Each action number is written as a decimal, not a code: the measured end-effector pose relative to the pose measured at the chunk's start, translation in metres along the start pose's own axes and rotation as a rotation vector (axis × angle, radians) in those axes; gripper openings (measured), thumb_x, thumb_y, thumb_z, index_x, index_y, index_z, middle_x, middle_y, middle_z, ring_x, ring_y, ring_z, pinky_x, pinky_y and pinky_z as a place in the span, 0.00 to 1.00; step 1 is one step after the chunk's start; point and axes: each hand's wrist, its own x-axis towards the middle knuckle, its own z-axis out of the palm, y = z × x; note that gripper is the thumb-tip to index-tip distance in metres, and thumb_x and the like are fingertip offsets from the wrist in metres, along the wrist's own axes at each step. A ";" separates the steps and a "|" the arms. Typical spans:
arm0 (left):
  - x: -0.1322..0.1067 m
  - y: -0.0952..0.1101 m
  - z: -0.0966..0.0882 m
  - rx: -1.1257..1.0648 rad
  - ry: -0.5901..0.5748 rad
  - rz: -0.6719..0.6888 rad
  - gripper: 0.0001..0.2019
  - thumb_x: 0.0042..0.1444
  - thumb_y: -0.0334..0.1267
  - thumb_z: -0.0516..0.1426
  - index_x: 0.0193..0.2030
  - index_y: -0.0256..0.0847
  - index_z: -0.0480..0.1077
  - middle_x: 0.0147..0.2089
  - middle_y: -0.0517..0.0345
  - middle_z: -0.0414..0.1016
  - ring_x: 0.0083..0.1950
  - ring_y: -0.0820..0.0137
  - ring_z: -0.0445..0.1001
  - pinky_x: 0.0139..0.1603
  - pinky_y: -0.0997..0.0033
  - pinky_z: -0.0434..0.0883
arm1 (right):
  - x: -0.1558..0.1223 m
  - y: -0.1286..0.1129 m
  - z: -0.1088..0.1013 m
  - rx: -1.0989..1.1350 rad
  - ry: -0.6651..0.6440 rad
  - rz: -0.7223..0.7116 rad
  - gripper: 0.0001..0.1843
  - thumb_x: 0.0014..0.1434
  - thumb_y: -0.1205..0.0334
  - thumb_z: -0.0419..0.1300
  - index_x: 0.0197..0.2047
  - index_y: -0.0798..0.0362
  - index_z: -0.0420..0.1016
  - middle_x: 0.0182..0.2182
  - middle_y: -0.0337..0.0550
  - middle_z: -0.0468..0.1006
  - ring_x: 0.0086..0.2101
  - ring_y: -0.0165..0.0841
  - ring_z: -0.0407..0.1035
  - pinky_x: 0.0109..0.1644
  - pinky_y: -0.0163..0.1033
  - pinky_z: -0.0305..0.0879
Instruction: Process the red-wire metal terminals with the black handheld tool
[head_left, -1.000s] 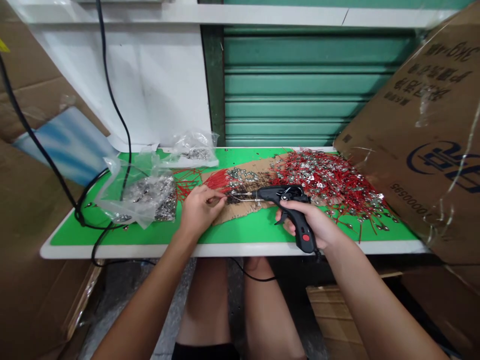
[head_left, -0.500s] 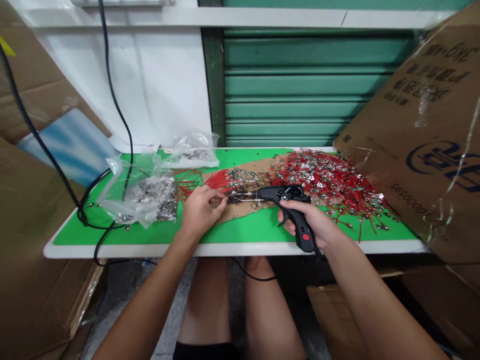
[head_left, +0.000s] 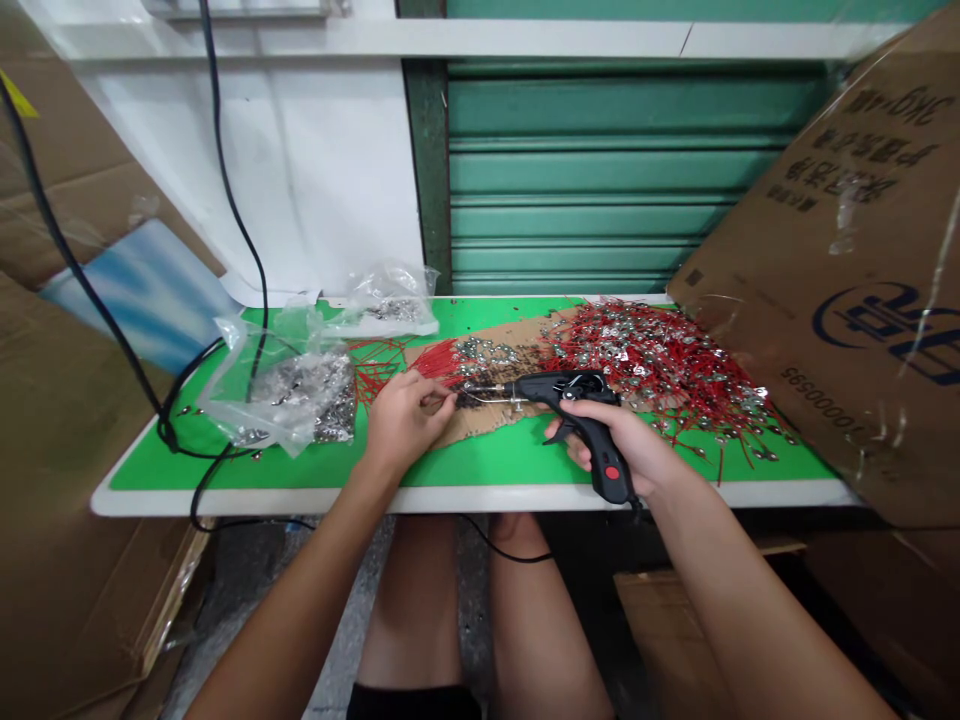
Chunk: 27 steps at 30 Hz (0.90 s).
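My right hand [head_left: 600,435] is wrapped round the handle of a black soldering gun [head_left: 566,388] with a red button. Its metal tip points left, over the blackened part of a cardboard sheet [head_left: 469,425]. Close to that tip, my left hand [head_left: 409,415] is closed in a pinch beside a bundle of red wires [head_left: 435,362]; the thin piece between its fingertips looks like a red wire, largely hidden. Small round metal pieces [head_left: 487,352] lie in a row at the wires' right ends, just behind the tip.
A large heap of red wires with metal pieces [head_left: 645,355] covers the table's right side. Clear plastic bags of metal parts [head_left: 307,395] stand at left and back. Black cables [head_left: 225,200] hang at left. Cardboard boxes [head_left: 847,270] flank the green-topped table [head_left: 180,470].
The index finger of my right hand has moved forward with the trigger, which now stands further out from the handle. My left hand has hardly moved.
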 end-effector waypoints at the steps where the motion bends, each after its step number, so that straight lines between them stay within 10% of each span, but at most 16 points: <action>1: 0.000 0.000 0.000 0.001 0.000 0.000 0.07 0.59 0.41 0.61 0.33 0.42 0.78 0.33 0.56 0.74 0.38 0.67 0.71 0.42 0.68 0.67 | 0.000 0.000 0.000 -0.001 0.003 0.003 0.18 0.58 0.51 0.61 0.27 0.58 0.78 0.11 0.40 0.64 0.15 0.26 0.57 0.15 0.30 0.48; 27: 0.002 0.003 -0.003 0.000 -0.054 -0.067 0.07 0.58 0.41 0.61 0.33 0.41 0.78 0.32 0.56 0.74 0.39 0.67 0.71 0.41 0.70 0.67 | 0.007 0.012 -0.014 0.348 -0.156 -0.198 0.15 0.57 0.61 0.61 0.43 0.63 0.81 0.30 0.51 0.81 0.15 0.24 0.59 0.16 0.30 0.58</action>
